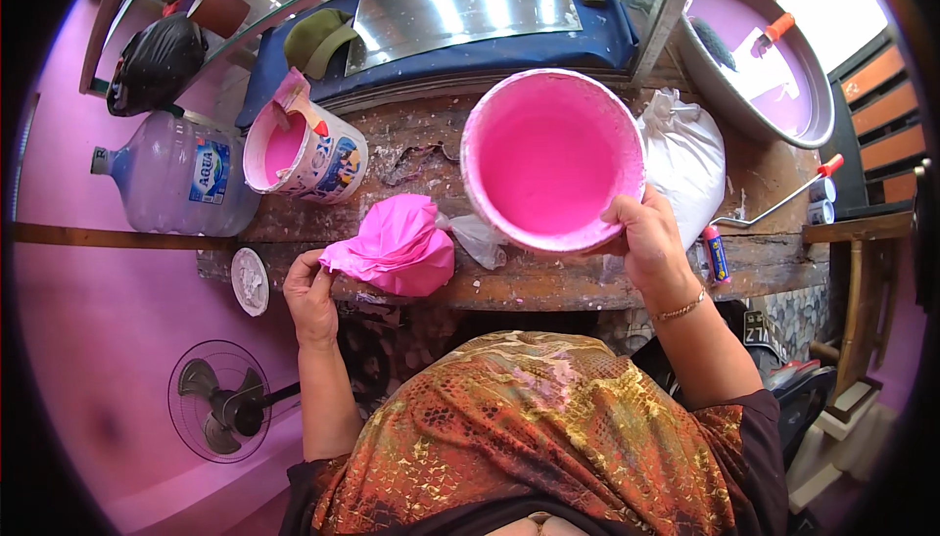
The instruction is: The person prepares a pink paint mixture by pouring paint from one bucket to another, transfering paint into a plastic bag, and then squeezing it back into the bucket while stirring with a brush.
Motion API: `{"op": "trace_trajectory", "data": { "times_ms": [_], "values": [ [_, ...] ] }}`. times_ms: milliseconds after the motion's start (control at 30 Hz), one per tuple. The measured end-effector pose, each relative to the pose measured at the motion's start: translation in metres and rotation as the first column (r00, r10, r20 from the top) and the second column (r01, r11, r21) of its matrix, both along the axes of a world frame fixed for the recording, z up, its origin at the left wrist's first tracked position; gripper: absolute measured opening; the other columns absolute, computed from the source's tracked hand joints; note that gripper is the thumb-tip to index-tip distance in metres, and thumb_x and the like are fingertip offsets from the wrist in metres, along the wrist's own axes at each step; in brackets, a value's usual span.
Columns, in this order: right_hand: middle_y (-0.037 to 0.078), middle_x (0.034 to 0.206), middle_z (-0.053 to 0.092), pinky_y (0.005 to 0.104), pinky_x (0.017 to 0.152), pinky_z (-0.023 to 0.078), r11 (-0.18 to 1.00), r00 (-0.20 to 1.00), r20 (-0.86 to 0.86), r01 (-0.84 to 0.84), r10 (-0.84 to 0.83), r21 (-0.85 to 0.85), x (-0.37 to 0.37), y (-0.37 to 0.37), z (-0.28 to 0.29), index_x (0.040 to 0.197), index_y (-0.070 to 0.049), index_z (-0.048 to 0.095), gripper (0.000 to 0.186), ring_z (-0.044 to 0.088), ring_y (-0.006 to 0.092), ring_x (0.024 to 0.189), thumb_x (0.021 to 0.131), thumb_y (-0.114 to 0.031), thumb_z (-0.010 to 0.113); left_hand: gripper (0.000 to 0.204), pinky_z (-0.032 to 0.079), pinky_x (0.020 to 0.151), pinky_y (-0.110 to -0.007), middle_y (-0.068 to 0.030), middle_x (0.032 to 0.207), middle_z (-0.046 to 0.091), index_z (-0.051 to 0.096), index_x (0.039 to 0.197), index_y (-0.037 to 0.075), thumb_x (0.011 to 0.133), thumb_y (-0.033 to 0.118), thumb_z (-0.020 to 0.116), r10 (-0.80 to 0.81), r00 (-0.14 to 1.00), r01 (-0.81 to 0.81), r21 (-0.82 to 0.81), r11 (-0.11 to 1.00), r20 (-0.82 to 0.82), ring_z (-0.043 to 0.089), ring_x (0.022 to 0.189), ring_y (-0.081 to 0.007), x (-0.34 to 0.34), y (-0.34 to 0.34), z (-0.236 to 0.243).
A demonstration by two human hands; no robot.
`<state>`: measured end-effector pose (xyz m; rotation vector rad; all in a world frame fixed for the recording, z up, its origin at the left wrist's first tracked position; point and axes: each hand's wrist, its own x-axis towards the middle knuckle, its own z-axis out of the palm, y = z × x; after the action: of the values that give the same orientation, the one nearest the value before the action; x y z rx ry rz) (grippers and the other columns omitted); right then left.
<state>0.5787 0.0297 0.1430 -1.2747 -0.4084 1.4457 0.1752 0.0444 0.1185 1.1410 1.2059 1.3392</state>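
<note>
Head view: pink bag (pixel 399 245) in pinching left hand (pixel 312 301), bucket (pixel 490 149) in clasping right hand (pixel 648 240).

A paint-spattered bench (pixel 573 289) and roller frame (pixel 830 166) suggest a makeshift painting workshop.

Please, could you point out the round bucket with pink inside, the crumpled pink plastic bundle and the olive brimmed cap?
Round bucket with pink inside (pixel 626 144): head view, right inner wall.
Crumpled pink plastic bundle (pixel 403 247): head view, middle folds.
Olive brimmed cap (pixel 314 40): head view, crown.
</note>
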Motion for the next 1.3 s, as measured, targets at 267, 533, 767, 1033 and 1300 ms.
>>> {"op": "trace_trajectory", "data": {
  "times_ms": [267,533,767,1033,1300],
  "values": [
    [0.017,0.086,0.062,0.0366,0.061,0.057,0.997,0.999,0.052,-0.006,0.01,-0.079,0.009,0.029,-0.007,0.106,0.011,0.05,0.034,0.065,0.0255,0.073,0.076,-0.005,0.055,0.013,0.045,0.078,-0.022,-0.0034,0.091,0.064,0.063,0.096,-0.001,0.086,-0.005,0.055,0.002,0.999,-0.002,0.001,1.0,-0.032,0.059,0.083,-0.0097,0.007,0.007,0.009],
    [0.021,0.109,0.06,0.0385,0.058,0.058,0.977,0.964,0.218,-0.111,0.15,-0.183,0.005,0.017,0.013,0.12,0.006,0.046,0.056,0.067,0.0291,0.075,0.085,-0.034,0.064,0.01,0.043,0.074,-0.02,-0.0006,0.086,0.062,0.062,0.091,0.0,0.084,-0.007,0.058,-0.008,0.996,0.013,0.052,0.999,-0.091,0.056,0.079,-0.0067,0.016,0.008,0.019],
    [0.004,0.076,0.057,0.0261,0.056,0.043,0.923,0.324,0.9,-0.148,-0.293,0.354,-0.02,-0.027,0.048,0.094,0.002,0.067,0.021,0.051,0.0091,0.061,0.08,-0.014,0.071,0.009,0.043,0.065,-0.018,0.0013,0.081,0.06,0.061,0.087,0.0,0.084,-0.008,0.058,-0.114,0.983,0.123,0.055,0.991,-0.144,0.054,0.072,-0.0038,0.011,0.01,0.025],
    [0.012,0.083,0.056,0.0381,0.066,0.049,0.611,0.346,0.9,-0.782,0.264,0.121,-0.141,-0.012,0.025,0.098,-0.004,0.065,0.03,0.059,0.0293,0.073,0.074,-0.017,0.076,0.006,0.045,0.061,-0.018,0.0009,0.077,0.062,0.063,0.085,0.0,0.084,-0.006,0.061,-0.216,0.967,0.209,-0.06,0.976,-0.137,0.056,0.068,-0.0039,0.005,0.019,0.031],
    [0.011,0.086,0.057,0.0353,0.064,0.048,0.734,0.513,0.857,-0.598,0.044,0.32,-0.209,-0.003,0.002,0.097,-0.004,0.066,0.026,0.06,0.0271,0.072,0.074,-0.012,0.075,0.002,0.05,0.063,-0.02,-0.0018,0.077,0.065,0.064,0.085,0.0,0.085,-0.002,0.063,-0.315,0.938,0.308,-0.068,0.949,-0.146,0.06,0.069,-0.0057,-0.003,0.033,0.031]
  ]
}}
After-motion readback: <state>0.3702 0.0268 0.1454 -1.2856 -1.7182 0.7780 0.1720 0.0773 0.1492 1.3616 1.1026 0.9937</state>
